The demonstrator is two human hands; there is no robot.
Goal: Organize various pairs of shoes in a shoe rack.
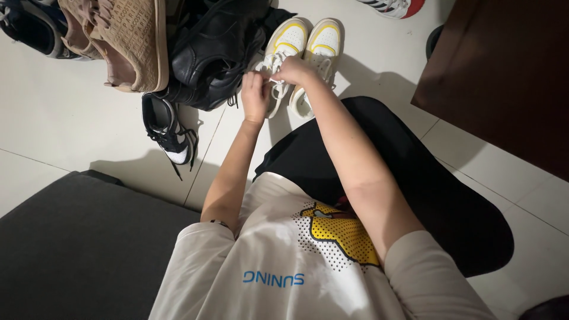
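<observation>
Hands (274,83) together, pinching white laces (276,82) over yellow-trimmed sneakers (303,47); could slip loose if pulled unevenly, undoing the knot.

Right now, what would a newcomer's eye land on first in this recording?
First, the two hands at the top centre: the left hand and right hand pinch the white laces of the left shoe of a white and yellow pair of sneakers on the pale tiled floor. Left of them lies a heap of dark shoes and a tan shoe.
</observation>
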